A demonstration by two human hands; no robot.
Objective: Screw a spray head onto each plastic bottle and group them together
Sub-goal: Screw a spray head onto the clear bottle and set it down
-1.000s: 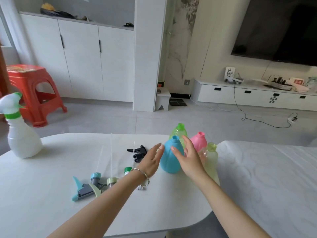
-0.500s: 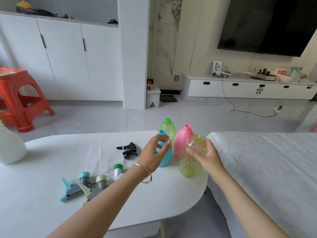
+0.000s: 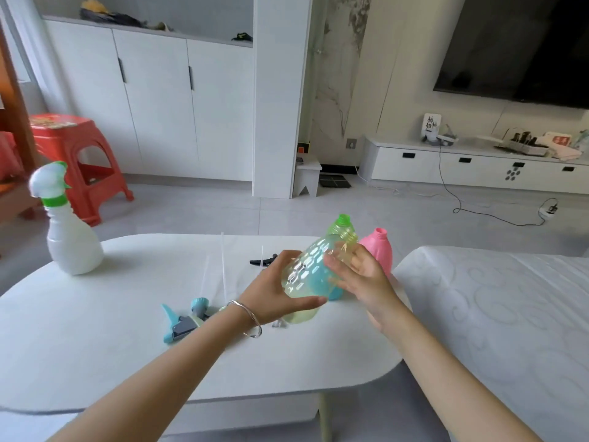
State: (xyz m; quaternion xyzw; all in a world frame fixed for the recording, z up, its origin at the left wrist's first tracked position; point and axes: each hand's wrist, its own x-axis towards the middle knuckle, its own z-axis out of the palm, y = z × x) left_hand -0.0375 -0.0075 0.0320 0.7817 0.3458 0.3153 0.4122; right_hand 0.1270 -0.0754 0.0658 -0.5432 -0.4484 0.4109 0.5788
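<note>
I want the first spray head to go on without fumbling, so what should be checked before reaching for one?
1. Yellow bottle held firmly: ok, left hand and right hand both on it.
2. Its neck bare: ok, no head fitted.
3. Bottle upright: not ok, tilted.
4. A hand free to pick: not ok.
5. Loose blue spray head within reach: ok, lying beside the left wrist.
6. Matching head colour: cannot tell.

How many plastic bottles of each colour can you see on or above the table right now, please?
White bottle, spray head already on: 1
Clear yellow bottle, lifted in both hands' grip, left hand, right hand: 1
Green bottle: 1
Pink bottle: 1
Blue bottle, mostly hidden behind the yellow one: 1
Total: 5
</note>
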